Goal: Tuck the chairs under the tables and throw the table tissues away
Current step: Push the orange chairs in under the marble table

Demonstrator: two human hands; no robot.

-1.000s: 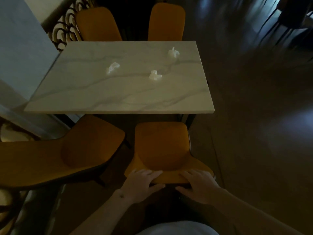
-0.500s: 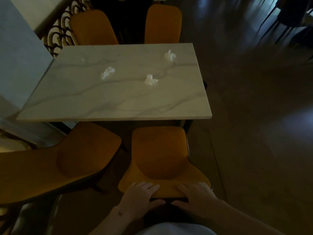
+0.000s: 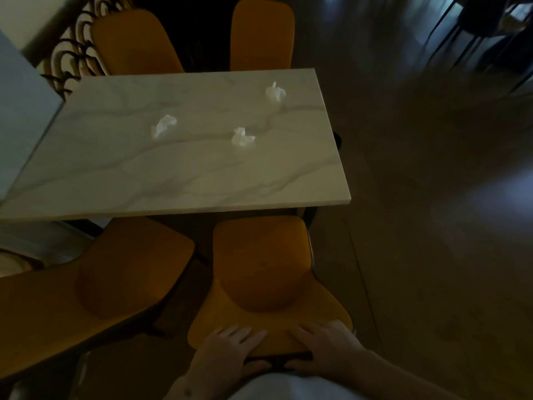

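Note:
An orange chair point(image 3: 261, 272) stands in front of me, its seat front right at the near edge of the marble table point(image 3: 121, 180). My left hand point(image 3: 227, 352) and my right hand point(image 3: 328, 347) both grip the top of its backrest, fingers over the front, thumbs behind. Three crumpled white tissues lie on the tabletop: the left tissue point(image 3: 163, 126), the middle tissue point(image 3: 242, 137) and the far right tissue point(image 3: 275, 92).
A second orange chair point(image 3: 95, 287) stands pulled out and angled at my left. Two more orange chairs point(image 3: 135, 44) point(image 3: 262, 36) sit at the table's far side. A pale wall panel point(image 3: 20, 122) borders the left. Dark wooden floor point(image 3: 432, 226) spreads on the right.
The chair has slid forward toward the table, its seat front now at the table's edge. Both hands stay on the backrest. The view has shifted left and tilted down slightly.

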